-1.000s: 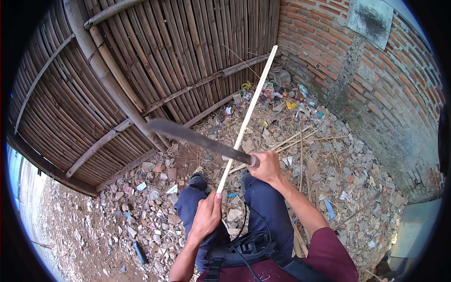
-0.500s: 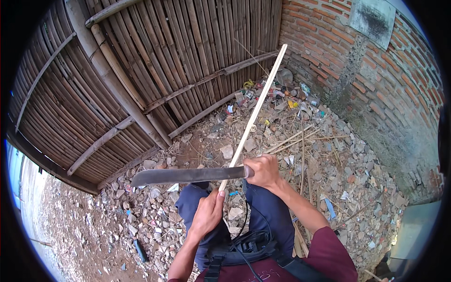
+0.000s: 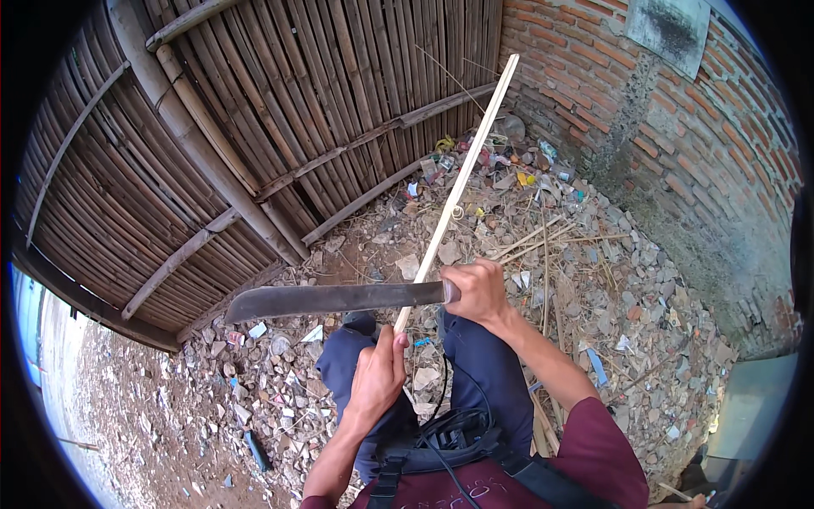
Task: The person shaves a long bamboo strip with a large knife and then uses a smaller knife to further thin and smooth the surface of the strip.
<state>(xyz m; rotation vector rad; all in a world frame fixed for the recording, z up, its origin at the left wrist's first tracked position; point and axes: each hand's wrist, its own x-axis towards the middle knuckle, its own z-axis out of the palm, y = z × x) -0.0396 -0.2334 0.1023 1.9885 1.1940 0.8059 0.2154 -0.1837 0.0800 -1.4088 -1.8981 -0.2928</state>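
Your left hand [image 3: 379, 375] curls round a thin, pale wooden strip [image 3: 458, 191]. Your right hand [image 3: 477, 291] clenches a long, dark metal machete [image 3: 335, 299].

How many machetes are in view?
1: the machete, gripped by the right hand, crossing over the pale strip that the left hand holds. Any under the rubble would be hidden.

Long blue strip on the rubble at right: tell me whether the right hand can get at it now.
Probably not as things stand: the right hand is closed around the machete, so its grip is taken. Nothing seems to cover the blue strip, so a freed hand might get at it.
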